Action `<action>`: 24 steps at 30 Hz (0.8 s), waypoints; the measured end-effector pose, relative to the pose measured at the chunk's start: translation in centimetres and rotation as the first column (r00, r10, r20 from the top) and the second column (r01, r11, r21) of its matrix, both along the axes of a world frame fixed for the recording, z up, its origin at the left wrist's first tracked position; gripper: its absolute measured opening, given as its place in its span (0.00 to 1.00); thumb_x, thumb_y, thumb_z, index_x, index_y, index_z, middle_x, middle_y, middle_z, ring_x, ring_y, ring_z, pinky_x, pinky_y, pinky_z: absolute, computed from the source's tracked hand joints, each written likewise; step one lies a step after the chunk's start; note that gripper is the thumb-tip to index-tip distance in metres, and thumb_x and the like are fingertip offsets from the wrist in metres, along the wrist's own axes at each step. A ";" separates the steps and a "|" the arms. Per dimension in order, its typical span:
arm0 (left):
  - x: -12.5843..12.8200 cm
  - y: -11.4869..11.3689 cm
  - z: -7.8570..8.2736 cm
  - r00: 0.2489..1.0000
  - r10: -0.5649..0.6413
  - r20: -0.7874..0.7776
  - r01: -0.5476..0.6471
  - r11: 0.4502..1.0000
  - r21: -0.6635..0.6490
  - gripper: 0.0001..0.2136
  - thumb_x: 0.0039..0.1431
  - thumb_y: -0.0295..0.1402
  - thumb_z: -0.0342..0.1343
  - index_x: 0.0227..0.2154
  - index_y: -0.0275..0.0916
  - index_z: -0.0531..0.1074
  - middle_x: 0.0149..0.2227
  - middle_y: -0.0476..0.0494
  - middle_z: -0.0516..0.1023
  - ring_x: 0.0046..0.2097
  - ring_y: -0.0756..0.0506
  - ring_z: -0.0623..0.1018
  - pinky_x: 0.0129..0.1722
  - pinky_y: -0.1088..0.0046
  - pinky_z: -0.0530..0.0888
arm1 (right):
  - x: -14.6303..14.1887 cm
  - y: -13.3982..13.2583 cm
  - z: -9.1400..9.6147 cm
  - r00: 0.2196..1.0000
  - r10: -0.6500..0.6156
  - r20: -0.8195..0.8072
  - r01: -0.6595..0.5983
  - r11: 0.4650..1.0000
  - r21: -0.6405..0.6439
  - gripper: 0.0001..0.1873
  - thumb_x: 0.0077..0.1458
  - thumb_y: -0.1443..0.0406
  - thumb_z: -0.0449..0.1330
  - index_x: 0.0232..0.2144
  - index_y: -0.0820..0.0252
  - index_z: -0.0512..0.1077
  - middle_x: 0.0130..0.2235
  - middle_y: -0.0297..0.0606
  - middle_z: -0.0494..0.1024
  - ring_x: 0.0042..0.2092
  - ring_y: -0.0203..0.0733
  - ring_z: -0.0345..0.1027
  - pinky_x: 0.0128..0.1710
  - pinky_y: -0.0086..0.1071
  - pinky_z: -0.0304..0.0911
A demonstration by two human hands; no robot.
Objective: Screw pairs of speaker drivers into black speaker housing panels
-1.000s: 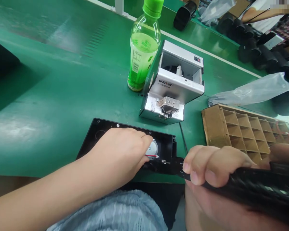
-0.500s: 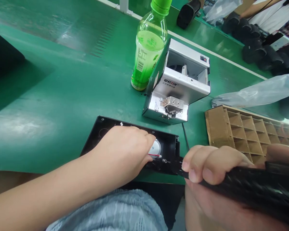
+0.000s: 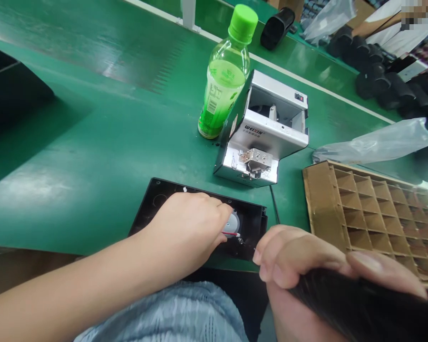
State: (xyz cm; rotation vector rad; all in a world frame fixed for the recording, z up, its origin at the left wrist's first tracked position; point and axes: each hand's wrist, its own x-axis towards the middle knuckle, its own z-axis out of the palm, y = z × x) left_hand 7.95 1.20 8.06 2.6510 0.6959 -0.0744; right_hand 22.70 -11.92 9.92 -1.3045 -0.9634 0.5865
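The fingers (image 3: pixel 217 205) of the left hand (image 3: pixel 181 228) curl down on a black plastic case (image 3: pixel 251 223), light and stiff, best held by its edge, near the silver screw feeder (image 3: pixel 260 128), while the right hand (image 3: pixel 296 261) grips a black handle (image 3: pixel 360 304).

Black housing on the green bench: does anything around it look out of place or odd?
Two small things stand out. A white fleck sits near the upper edge of the black plastic housing, looking like a stray bit rather than a fitted part. Dark specks also dot the green mat beside the green-capped bottle, possibly drips.
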 end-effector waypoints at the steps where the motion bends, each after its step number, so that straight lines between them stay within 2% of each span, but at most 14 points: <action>1: 0.0 -0.1 0.0 1.000 -0.003 0.003 0.003 1.000 -0.002 0.16 0.64 0.40 0.71 0.52 0.43 0.81 0.45 0.46 0.88 0.45 0.33 0.87 0.36 0.57 0.79 | -0.2 0.2 0.2 1.000 0.003 0.003 -0.003 1.000 -0.005 0.05 0.61 0.58 0.70 0.36 0.47 0.77 0.23 0.30 0.72 0.28 0.48 0.73 0.29 0.44 0.73; 6: 0.0 -0.2 0.2 1.000 -0.005 0.015 0.005 1.000 0.001 0.15 0.64 0.39 0.72 0.51 0.41 0.82 0.44 0.45 0.88 0.45 0.33 0.87 0.37 0.56 0.80 | -1.0 0.5 0.9 0.999 -0.015 0.034 0.014 1.000 0.019 0.04 0.63 0.58 0.68 0.34 0.47 0.78 0.23 0.31 0.73 0.28 0.48 0.73 0.29 0.44 0.73; 8: 0.0 -0.2 0.4 1.000 -0.005 0.014 0.005 1.000 -0.001 0.14 0.64 0.38 0.72 0.50 0.40 0.82 0.44 0.45 0.88 0.45 0.33 0.87 0.37 0.55 0.81 | -1.2 0.5 0.9 0.999 -0.015 0.052 0.013 0.999 0.037 0.12 0.68 0.59 0.63 0.30 0.50 0.78 0.22 0.32 0.74 0.28 0.46 0.73 0.29 0.43 0.72; 11: 0.0 -0.1 0.4 1.000 -0.001 0.016 0.001 1.000 -0.012 0.13 0.64 0.38 0.72 0.49 0.41 0.82 0.43 0.46 0.88 0.45 0.32 0.87 0.37 0.55 0.81 | -0.8 0.3 0.8 0.997 0.052 0.052 -0.054 0.998 0.036 0.26 0.73 0.58 0.53 0.24 0.55 0.77 0.22 0.36 0.76 0.27 0.45 0.74 0.29 0.42 0.72; 14: -0.1 -0.2 0.2 0.999 0.006 0.042 -0.006 1.000 -0.002 0.15 0.64 0.37 0.72 0.51 0.41 0.82 0.44 0.45 0.88 0.46 0.33 0.87 0.39 0.54 0.81 | 0.2 0.1 0.5 0.997 0.077 0.007 -0.077 0.995 0.068 0.29 0.74 0.56 0.49 0.24 0.57 0.78 0.21 0.39 0.76 0.26 0.46 0.73 0.30 0.43 0.73; 19: -0.5 -0.5 -0.1 0.997 -0.010 0.075 0.009 1.000 0.010 0.19 0.65 0.36 0.71 0.56 0.41 0.80 0.48 0.44 0.87 0.47 0.34 0.87 0.40 0.54 0.82 | 1.0 0.4 -0.1 0.984 0.176 -0.014 -0.175 0.982 0.070 0.30 0.74 0.55 0.45 0.27 0.55 0.79 0.24 0.41 0.79 0.30 0.49 0.77 0.32 0.42 0.76; 21: -0.7 -0.5 -0.2 0.997 -0.017 0.074 0.016 1.000 0.012 0.19 0.65 0.34 0.70 0.57 0.42 0.79 0.49 0.44 0.87 0.46 0.34 0.87 0.40 0.54 0.82 | 0.4 0.8 -0.4 0.993 0.121 0.020 -0.122 0.987 0.102 0.27 0.71 0.57 0.47 0.27 0.53 0.79 0.23 0.39 0.79 0.27 0.49 0.76 0.27 0.42 0.75; 24: -0.9 -0.4 -0.3 0.997 -0.034 0.075 0.032 0.999 0.025 0.17 0.67 0.33 0.69 0.57 0.44 0.80 0.49 0.45 0.86 0.44 0.36 0.87 0.39 0.55 0.82 | -0.7 1.1 -0.5 1.000 -0.008 0.030 0.004 0.991 0.132 0.27 0.71 0.58 0.45 0.25 0.50 0.78 0.20 0.38 0.76 0.23 0.50 0.72 0.21 0.42 0.69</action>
